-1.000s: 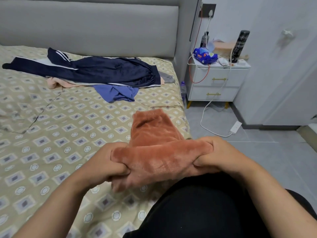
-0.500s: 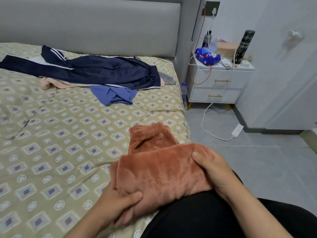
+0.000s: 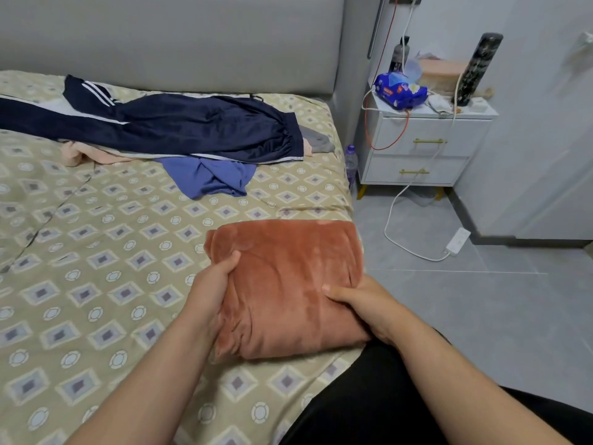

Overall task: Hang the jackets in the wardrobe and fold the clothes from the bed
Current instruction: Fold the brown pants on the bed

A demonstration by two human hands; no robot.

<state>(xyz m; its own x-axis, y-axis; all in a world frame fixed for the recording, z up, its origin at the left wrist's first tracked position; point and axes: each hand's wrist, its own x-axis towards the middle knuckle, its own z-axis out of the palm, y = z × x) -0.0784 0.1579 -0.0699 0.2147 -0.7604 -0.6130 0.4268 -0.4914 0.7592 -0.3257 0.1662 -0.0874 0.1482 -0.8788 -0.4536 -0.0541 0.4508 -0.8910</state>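
Gripping the folded rust fleece garment (image 3: 288,284) by its sides, your left hand (image 3: 208,292) and right hand (image 3: 365,305) hold it on the bed (image 3: 96,252).

My count from here. Hands: two – left hand (image 3: 211,284), right hand (image 3: 362,303). Folded clothes: one, rust fleece garment (image 3: 288,284). Loose clothes on bed (image 3: 96,252): four – navy track trousers (image 3: 192,130), blue garment (image 3: 208,175), peach garment (image 3: 80,154), grey garment (image 3: 317,141). Nightstand (image 3: 465,130): one, with two gold handles, upper handle (image 3: 429,141) and lower handle (image 3: 414,171). On it I make out one blue tissue pack (image 3: 401,91), one tall dark flask (image 3: 476,69). Floor: one water bottle (image 3: 350,162), one white power strip (image 3: 458,240).
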